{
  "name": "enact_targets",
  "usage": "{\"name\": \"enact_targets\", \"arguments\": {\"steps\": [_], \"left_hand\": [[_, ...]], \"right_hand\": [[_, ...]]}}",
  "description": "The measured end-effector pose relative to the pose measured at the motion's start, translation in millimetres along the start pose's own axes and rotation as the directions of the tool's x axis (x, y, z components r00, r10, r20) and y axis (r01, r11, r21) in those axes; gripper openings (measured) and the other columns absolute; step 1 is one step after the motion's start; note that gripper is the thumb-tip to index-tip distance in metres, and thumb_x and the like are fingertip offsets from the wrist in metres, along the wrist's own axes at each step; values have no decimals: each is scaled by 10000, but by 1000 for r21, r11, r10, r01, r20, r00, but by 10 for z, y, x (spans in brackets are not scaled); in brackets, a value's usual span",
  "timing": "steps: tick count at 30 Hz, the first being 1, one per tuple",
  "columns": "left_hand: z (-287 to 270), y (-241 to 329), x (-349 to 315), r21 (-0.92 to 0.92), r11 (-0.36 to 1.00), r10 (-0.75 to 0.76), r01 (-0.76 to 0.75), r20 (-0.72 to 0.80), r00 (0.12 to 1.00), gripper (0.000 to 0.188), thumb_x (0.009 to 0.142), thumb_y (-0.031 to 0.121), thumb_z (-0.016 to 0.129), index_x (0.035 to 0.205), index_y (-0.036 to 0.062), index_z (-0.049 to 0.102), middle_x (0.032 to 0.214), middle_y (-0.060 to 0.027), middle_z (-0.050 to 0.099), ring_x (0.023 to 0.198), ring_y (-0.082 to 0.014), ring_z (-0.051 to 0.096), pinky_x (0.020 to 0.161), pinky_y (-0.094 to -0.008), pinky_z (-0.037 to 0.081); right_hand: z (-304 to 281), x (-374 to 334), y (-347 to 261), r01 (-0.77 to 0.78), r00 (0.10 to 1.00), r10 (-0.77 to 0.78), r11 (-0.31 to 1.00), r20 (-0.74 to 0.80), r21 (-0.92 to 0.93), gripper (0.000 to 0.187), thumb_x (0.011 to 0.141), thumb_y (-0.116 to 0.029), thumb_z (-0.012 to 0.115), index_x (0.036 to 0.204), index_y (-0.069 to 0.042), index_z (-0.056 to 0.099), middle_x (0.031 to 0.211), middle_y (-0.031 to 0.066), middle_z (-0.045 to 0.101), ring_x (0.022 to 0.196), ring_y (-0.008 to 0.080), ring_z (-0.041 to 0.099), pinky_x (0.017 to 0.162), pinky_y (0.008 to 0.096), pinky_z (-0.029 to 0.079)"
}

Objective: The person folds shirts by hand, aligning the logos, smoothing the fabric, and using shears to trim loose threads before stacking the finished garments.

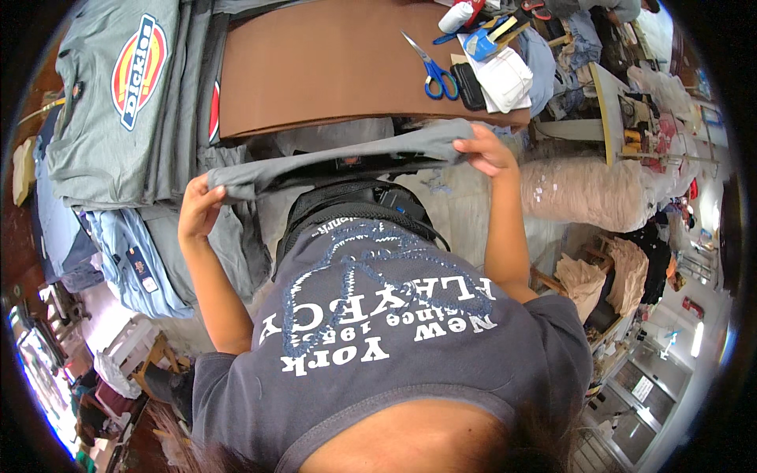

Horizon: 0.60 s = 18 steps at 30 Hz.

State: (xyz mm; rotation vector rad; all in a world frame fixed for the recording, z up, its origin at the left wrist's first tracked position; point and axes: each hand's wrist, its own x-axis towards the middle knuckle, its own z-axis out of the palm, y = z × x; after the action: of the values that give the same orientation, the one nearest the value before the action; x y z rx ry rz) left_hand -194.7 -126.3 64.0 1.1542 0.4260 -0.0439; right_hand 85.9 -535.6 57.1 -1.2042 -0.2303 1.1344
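Observation:
Stretched between my two hands is a grey T-shirt (418,144), its upper edge pulled nearly taut across in front of me. A small dark label shows inside its darker opening; how the rest of it hangs is hidden. My left hand (199,209) pinches the left end, lower and closer to me. At the right end, my right hand (485,151) grips the cloth between thumb and fingers, near the brown table's front edge. To the left lies a stack of grey T-shirts (75,150), the top one bearing a red, yellow and blue print.
On the brown table (315,63) lie blue-handled scissors (432,69), a black case (468,87) and a white packet (505,79). Light blue garments (130,252) hang at the left. A large plastic-wrapped roll (583,193) and brown paper (581,277) stand at the right.

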Motion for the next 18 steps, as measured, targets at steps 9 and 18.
{"name": "enact_targets", "arguments": {"steps": [9, 18], "left_hand": [[238, 482, 727, -517, 801, 217, -302, -220, 951, 261, 840, 224, 500, 960, 1, 561, 916, -120, 613, 850, -165, 592, 729, -289, 467], [-241, 698, 1437, -423, 836, 234, -351, -304, 924, 165, 793, 108, 560, 907, -8, 583, 881, -113, 624, 835, -178, 601, 801, -307, 460]], "right_hand": [[76, 939, -777, 340, 922, -387, 774, -26, 535, 320, 827, -221, 531, 1043, 14, 509, 985, 141, 584, 936, 244, 556, 801, 382, 459], [-350, 1740, -1025, 97, 965, -201, 871, 169, 482, 181, 811, -101, 537, 955, 4, 564, 945, 109, 612, 891, 198, 584, 845, 342, 432]]}}
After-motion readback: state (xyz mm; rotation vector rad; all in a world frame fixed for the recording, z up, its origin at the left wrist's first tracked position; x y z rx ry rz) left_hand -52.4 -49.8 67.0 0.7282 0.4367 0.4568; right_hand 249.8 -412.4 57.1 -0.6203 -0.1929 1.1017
